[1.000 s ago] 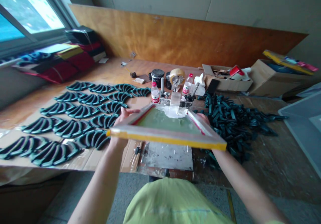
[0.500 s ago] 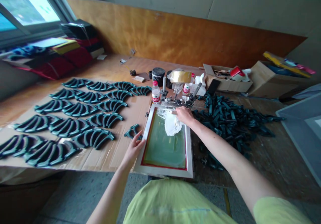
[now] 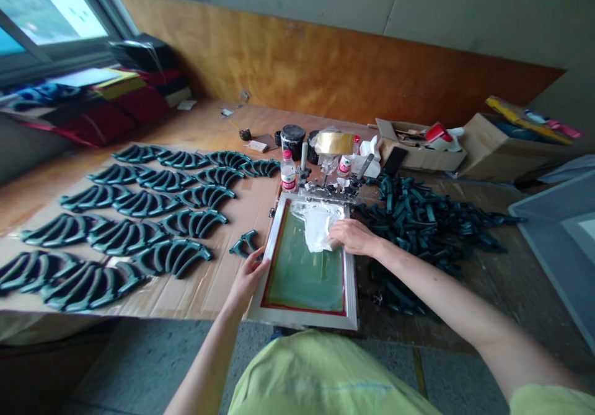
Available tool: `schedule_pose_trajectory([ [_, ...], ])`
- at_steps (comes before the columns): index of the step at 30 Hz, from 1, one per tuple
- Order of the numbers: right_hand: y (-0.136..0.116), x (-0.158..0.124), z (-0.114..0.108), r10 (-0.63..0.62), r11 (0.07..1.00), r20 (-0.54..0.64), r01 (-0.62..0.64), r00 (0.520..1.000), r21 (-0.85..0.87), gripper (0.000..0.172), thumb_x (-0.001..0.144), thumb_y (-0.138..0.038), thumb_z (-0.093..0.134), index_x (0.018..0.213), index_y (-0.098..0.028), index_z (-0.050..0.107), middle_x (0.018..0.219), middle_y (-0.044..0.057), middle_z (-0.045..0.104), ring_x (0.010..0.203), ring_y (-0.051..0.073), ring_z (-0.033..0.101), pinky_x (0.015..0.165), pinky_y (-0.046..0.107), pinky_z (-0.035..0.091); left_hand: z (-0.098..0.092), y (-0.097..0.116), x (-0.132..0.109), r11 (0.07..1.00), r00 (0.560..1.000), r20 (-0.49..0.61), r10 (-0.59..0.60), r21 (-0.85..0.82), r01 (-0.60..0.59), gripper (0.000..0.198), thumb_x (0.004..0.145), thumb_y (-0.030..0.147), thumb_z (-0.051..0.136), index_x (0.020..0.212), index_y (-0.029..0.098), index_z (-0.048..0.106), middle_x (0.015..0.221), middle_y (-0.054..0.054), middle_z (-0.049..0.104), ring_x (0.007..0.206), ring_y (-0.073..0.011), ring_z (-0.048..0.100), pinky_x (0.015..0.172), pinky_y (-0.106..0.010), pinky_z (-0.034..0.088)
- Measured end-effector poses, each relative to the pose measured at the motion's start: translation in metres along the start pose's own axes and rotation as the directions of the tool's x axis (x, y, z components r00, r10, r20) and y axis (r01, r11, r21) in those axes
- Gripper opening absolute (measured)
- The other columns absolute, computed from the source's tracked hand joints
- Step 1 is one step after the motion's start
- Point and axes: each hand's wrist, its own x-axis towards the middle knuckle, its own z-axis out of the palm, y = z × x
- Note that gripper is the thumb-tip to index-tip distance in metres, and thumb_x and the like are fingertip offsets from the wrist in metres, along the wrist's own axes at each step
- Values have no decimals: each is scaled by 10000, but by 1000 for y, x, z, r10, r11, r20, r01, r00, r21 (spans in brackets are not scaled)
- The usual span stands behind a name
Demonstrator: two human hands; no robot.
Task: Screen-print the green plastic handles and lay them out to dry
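A silver-framed printing screen (image 3: 352,291) with green mesh and a red border lies in front of me. My left hand (image 3: 250,274) rests against its left edge, fingers stretched out. Over the upper right of the mesh is a crumpled white cloth or paper (image 3: 317,229), with clear plastic showing around its top. My right hand (image 3: 356,236) has its fingers closed at the right edge of this white piece; the fingertips are partly hidden. A metal hinge clamp (image 3: 328,191) stands at the screen's far end. One dark green curved part (image 3: 245,243) lies just left of the frame.
Rows of dark green curved parts (image 3: 149,201) cover cardboard at left. A heap of similar parts (image 3: 418,223) lies at right. Behind the screen stand a red-capped bottle (image 3: 288,173), a black tub (image 3: 292,137) and a cardboard box (image 3: 427,152). A grey bin (image 3: 558,217) is far right.
My right hand has moved from the screen's far end toward me, down along the right side of the white piece. My left hand stays at the frame's left edge.
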Motion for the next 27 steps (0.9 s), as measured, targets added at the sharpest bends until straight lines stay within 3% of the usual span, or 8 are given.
schedule_pose_trajectory([
  [5, -6, 11, 19, 155, 987, -201, -159, 967, -5, 209, 801, -72, 531, 884, -180, 689, 891, 73, 674, 911, 215, 562, 811, 324, 427, 0, -3, 1, 1000, 999, -25, 25, 17, -25, 754, 640, 508, 788, 1271, 169, 555, 755, -10, 677, 642, -183, 651, 569, -263, 499],
  [9, -21, -8, 38, 76, 996, -242, -84, 967, -19, 306, 801, -41, 511, 1016, -168, 688, 984, 98, 668, 962, 221, 557, 848, 342, 436, 0, -3, -1, 1000, 999, -32, 23, 16, -23, 728, 651, 520, 779, 1261, 188, 562, 770, -13, 693, 613, -172, 646, 562, -262, 501],
  [12, -15, -9, 29, 60, 998, -219, -59, 974, 10, 243, 820, -106, 575, 1000, -208, 702, 948, 64, 682, 934, 207, 584, 845, 327, 445, 2, 2, -5, 999, 999, -26, 34, 14, -33, 697, 662, 508, 776, 1246, 190, 569, 795, -22, 702, 628, -171, 652, 573, -260, 508],
  [15, 3, 17, 8, 206, 979, -288, -194, 935, 68, 349, 827, -220, 662, 1171, -277, 655, 1049, 31, 694, 964, 201, 609, 873, 319, 449, 1, 15, -13, 999, 1000, -26, 14, 31, -13, 728, 653, 489, 790, 1285, 215, 554, 821, -24, 708, 623, -175, 654, 568, -265, 512],
  [19, 27, 49, -25, 395, 916, -352, -392, 849, 82, 657, 800, -263, 712, 1408, -324, 469, 1143, 35, 670, 970, 210, 624, 856, 306, 461, -2, 46, -24, 999, 999, 17, 48, 17, -48, 731, 673, 526, 767, 1320, 259, 555, 928, -35, 718, 697, -187, 670, 589, -265, 520],
  [23, 55, 29, -41, 545, 825, -524, -532, 654, 193, 477, 885, -337, 595, 1349, -248, 530, 1073, 67, 678, 938, 219, 628, 829, 321, 466, 4, 90, -22, 989, 988, 53, 144, 25, -146, 593, 724, 682, 624, 1058, 198, 699, 938, -58, 723, 757, -206, 673, 609, -274, 527],
  [25, 66, 6, -32, 652, 739, -541, -606, 531, 295, 350, 916, -320, 522, 1236, -198, 595, 965, 71, 697, 871, 215, 635, 785, 321, 469, 16, 114, -16, 963, 961, 75, 268, -52, -264, 598, 740, 720, 568, 997, 193, 687, 923, -58, 720, 764, -208, 673, 621, -290, 538],
  [27, 65, -15, -9, 733, 664, -487, -656, 476, 358, 268, 918, -303, 495, 1114, -176, 627, 873, 67, 700, 806, 212, 635, 734, 314, 466, 32, 139, -10, 907, 911, 74, 407, -149, -393, 548, 767, 691, 562, 987, 199, 659, 922, -57, 713, 789, -204, 675, 654, -302, 551],
])
